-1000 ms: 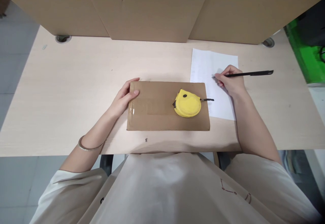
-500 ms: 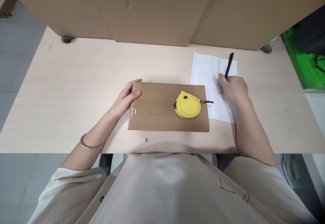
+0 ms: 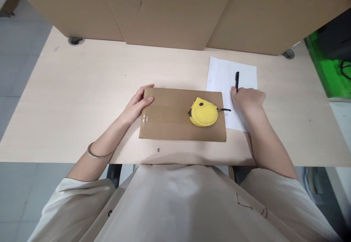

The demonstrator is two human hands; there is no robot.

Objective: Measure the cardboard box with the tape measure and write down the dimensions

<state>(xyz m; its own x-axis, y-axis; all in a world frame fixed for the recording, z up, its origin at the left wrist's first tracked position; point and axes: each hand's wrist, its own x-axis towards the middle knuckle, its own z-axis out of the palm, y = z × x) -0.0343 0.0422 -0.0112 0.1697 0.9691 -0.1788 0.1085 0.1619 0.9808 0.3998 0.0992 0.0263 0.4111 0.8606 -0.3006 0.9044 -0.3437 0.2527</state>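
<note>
My left hand grips the left end of a flat brown cardboard box, thumb on top and fingers along its far side. On the box's right half lies a yellow tape measure with a black button and a dark strap that sticks out past the box's right edge. My right hand is closed around a black pen, whose upper end points away from me; its tip is hidden by the hand. Under that hand lies a white sheet of paper, partly covered by the box.
Tall cardboard panels stand along the back of the light wooden table. Two round cable holes are at the back corners. A green surface with a dark object and cable is at the far right.
My right hand has shifted slightly left and turned, so the pen now stands more upright and its top sits lower in view. The left hand, box and tape measure stay in place.
</note>
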